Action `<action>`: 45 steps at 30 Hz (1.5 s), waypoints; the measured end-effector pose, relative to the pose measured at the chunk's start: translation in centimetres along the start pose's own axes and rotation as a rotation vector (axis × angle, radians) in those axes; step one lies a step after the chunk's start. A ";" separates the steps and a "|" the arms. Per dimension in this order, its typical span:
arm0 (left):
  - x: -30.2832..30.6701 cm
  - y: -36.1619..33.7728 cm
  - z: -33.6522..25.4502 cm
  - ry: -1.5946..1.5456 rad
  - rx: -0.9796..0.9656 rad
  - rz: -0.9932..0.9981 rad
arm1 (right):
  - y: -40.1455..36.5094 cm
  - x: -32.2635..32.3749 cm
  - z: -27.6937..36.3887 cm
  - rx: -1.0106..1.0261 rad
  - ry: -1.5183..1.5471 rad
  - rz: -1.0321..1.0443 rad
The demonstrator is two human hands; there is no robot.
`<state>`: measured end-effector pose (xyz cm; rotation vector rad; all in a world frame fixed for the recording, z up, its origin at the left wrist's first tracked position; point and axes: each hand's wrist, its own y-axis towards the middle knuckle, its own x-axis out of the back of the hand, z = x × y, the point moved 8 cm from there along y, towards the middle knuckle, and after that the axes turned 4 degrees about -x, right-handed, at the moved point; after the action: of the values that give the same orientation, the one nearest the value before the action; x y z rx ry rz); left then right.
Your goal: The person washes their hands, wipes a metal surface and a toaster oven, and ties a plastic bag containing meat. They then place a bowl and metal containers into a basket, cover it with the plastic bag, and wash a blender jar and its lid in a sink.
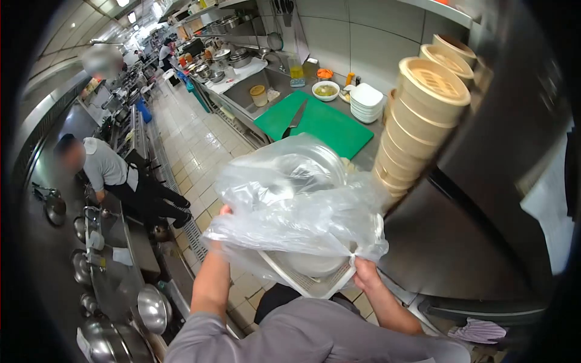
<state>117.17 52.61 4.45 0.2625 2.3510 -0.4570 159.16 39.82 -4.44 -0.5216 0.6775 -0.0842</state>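
Observation:
Close to my body I hold a white plastic basket (331, 285) at a tilt, with a clear plastic bag (284, 221) draped over it. Round, shiny shapes show through the film, but I cannot make out what they are. My right hand (367, 274) is closed on the basket's near right corner, where the film bunches up. On the other side my left hand (225, 210) grips the left side; the bag covers most of it and only a little of the fingers shows. Just beyond lies a green cutting board (339, 130) with a knife (296, 118) on it.
Stacked bamboo steamers (417, 127) stand right of the board, beside a dark metal cabinet (472, 199). Behind it are white dishes (366, 103), a bowl (326, 91) and a sink (245, 91). Another person (112, 163) bends over the left counter across the tiled aisle (181, 133).

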 end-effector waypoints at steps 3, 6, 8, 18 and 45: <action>0.6 7.2 -3.2 -0.041 0.062 0.131 | -0.5 -3.4 -0.1 0.127 0.108 -0.082; 3.7 17.9 -5.7 -0.095 0.143 0.235 | 2.5 -4.4 -1.5 0.157 0.235 -0.288; 7.8 26.7 -7.3 -0.077 0.184 0.231 | 3.2 -5.6 -2.2 0.224 0.290 -0.383; 12.4 49.4 -8.5 -0.187 0.260 -0.111 | 5.5 -14.5 -4.6 0.339 0.501 -0.657; 6.0 52.3 -20.2 1.543 -0.590 0.120 | 14.9 -25.1 -6.7 0.412 0.517 -0.768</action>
<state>116.72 108.84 1.04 0.5953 3.7063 0.8557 134.11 55.87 -1.58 -0.3328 0.8995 -1.0877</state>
